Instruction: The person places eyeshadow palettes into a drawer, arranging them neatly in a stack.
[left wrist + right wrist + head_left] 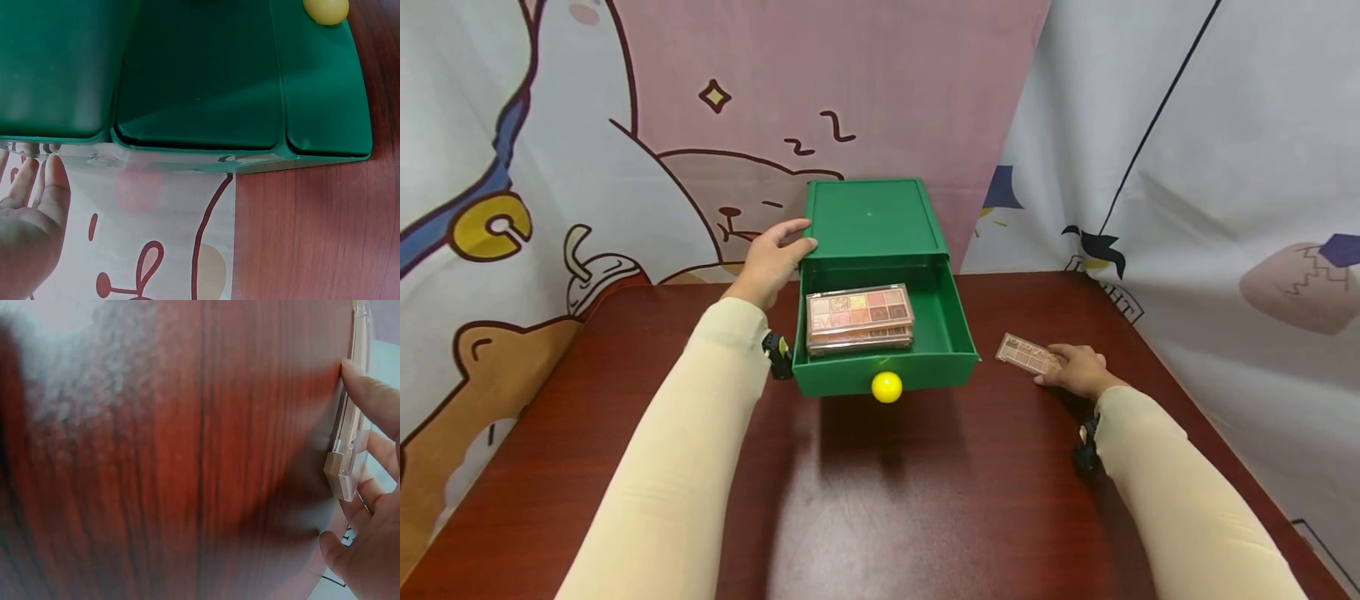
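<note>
At the right of the head view, my right hand (1078,371) grips a small eyeshadow palette (1028,354) by its near end, close over the table. The right wrist view shows the thumb (369,394) on one long edge of the palette (345,450) and fingers on the other side. My left hand (771,262) touches the left side of a green drawer box (872,218), its fingers (56,181) fairly straight against the wall. The green drawer (934,321) is pulled out toward me. Inside its left part lie stacked eyeshadow palettes (859,310).
A yellow ball knob (887,387) sticks out from the drawer's front. The box stands at the back of a dark red wood-grain table (865,517). Cloth with cartoon prints (887,75) hangs behind and at both sides.
</note>
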`<state>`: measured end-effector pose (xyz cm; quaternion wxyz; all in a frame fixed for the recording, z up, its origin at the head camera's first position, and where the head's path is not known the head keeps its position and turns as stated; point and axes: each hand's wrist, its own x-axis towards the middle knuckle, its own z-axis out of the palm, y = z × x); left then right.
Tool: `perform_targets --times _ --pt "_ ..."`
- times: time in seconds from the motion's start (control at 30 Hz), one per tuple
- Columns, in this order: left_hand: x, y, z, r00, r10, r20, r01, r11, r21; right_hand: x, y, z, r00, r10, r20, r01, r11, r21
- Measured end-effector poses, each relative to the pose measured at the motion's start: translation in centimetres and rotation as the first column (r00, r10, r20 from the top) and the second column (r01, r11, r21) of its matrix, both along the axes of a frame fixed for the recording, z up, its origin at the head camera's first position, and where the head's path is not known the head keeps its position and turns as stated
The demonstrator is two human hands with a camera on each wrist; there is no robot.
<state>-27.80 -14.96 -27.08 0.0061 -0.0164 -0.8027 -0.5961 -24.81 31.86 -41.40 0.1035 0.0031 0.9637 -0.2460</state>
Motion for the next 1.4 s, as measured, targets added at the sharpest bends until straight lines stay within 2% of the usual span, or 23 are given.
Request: perform_targets --times 0.13,0.3,0.5,0.73,1.0,1.2,1.4 --pt "-0.1 0.1 -0.1 1.000 -0.005 0.005 0.005 1.000 0.002 0.2 0.1 -0.1 1.000 0.006 -0.012 -0.006 1.000 0.018" --pt "-0.1 0.1 -0.2 1.000 -0.004 0.006 0.004 1.000 0.014 0.2 -0.1 0.0 0.996 0.024 -0.086 -0.022 0.999 0.028" --pt "0.1 0.1 0.0 1.000 -0.002 0.000 0.002 1.000 0.007 -0.1 -0.7 1.3 0.993 0.000 -0.121 0.000 1.000 -0.005" --pt "0.2 0.0 0.0 1.000 -0.007 -0.004 0.007 1.000 -0.003 -0.4 -2.1 4.9 0.977 -0.018 -0.212 0.000 0.997 -0.083" --pt "0.2 0.0 -0.2 1.000 -0.010 -0.004 0.010 1.000 -0.011 -1.0 -3.3 9.2 0.942 -0.027 -0.335 -0.017 0.992 -0.128" --pt "0.1 0.0 -0.3 1.000 -0.010 -0.006 0.010 1.000 0.007 -1.1 -5.0 12.6 0.928 -0.043 -0.369 -0.026 0.984 -0.178" --pt "0.1 0.0 -0.2 1.000 -0.010 -0.017 0.010 1.000 0.003 -1.0 -7.4 15.8 0.915 -0.014 -0.403 -0.063 0.982 -0.178"
